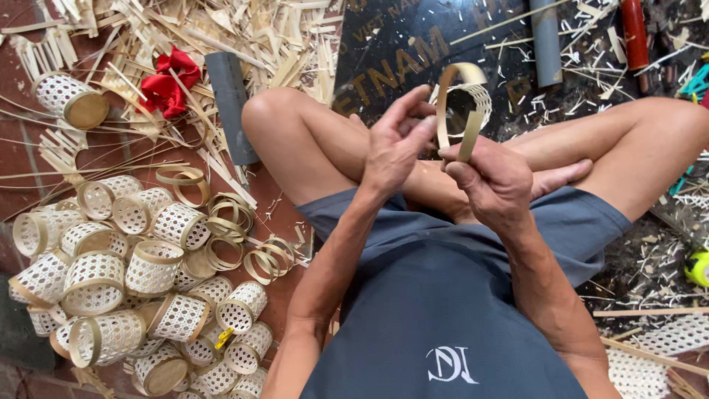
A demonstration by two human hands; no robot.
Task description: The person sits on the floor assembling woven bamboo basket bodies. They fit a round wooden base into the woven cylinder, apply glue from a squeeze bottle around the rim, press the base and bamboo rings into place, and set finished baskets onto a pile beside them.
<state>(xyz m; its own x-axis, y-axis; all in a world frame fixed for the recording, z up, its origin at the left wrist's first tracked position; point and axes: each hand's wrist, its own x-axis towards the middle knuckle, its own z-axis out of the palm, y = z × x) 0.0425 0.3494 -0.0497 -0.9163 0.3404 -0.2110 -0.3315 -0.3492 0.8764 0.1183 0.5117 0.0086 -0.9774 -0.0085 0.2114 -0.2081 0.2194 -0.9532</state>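
Both hands are up over the crossed legs: right hand (493, 179) pinching a bent bamboo strip (456, 111), left hand (396, 140) pinching its woven ring (478, 100). Dark lettered board (399, 44) at 12 o'clock, pile of woven baskets (133, 281) on the floor at 8 o'clock.

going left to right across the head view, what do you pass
pile of small woven baskets → loose bamboo rings → left hand → bamboo strip hoop → right hand → yellow tape measure

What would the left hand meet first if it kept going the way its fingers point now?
The left hand points up and right toward the bamboo strip ring held by the right hand. It would likely meet that ring first; it looks almost touching, though depth is unclear.
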